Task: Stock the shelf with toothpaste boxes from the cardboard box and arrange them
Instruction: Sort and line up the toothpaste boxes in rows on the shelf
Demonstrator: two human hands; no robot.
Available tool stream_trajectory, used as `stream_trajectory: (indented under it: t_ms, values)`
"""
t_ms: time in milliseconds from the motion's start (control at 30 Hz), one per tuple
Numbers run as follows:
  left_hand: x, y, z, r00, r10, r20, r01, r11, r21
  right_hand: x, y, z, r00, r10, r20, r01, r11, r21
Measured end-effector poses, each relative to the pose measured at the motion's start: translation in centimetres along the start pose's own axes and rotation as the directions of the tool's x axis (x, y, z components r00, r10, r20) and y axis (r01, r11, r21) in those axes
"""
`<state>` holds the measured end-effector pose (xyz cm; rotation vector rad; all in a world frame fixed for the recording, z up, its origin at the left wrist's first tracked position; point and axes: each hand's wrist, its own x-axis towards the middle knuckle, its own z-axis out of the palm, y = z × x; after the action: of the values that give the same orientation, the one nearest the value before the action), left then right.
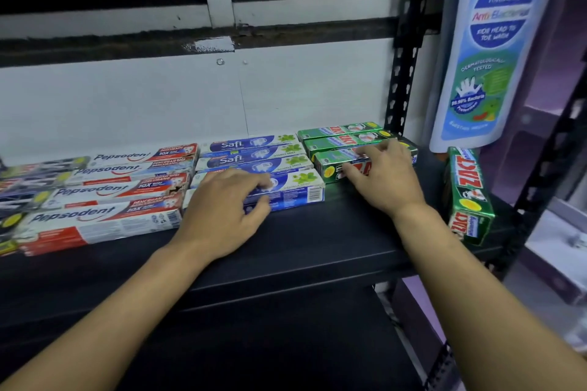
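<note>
Released rather than clenched, the fingers [254, 181] of the left hand [222, 216] lie flat on top of the near Safi box [298, 187], with the thumb against its near side. The fingers [368, 152] of the right hand [384, 184] spread over the top of the near Zact box [330, 163], the thumb resting on its near face. Both boxes sit on the black shelf [317, 247], lying lengthwise left to right, each the nearest of its row.

Behind the blue-and-white box, more Safi boxes [251, 144] are packed close together toward the white wall [127, 98]. Behind the green one, two more Zact boxes [340, 130] lie one after the other, the farthest close to the wall. The two rows stand just beside each other, Zact on the right.

Left of the Safi row, touching it, red-and-white Pepsodent boxes [127, 187] run from far to near. At the far left edge lie dark boxes [31, 178], too blurred to read.

At the shelf's right end a loose Zact box [470, 197] is turned lengthwise near to far, apart from its row. Above it, at upper right, is a white bottle [495, 51] with a blue-and-green label reading "Anti-Bacterial", just right of the rack's black perforated post [403, 73]. Both bare forearms reach in from the near edge.
</note>
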<state>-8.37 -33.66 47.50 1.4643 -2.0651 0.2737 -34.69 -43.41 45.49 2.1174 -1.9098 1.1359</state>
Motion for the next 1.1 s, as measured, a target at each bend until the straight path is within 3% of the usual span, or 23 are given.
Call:
stream_trajectory:
  t_ms: [400, 1100]
  values:
    - [0.1, -0.1, 0.2, 1.000, 0.002, -0.005, -0.002, 1.000, 0.009, -0.1, -0.8, -0.1, 1.000, 0.010, 0.001, -0.010, 0.999, -0.031]
    - [0.1, -0.2, 0.3, 1.000, -0.004, -0.012, 0.004, 1.000, -0.002, -0.2, -1.0, -0.5, 0.996, 0.036, 0.080, -0.042, 0.996, 0.073]
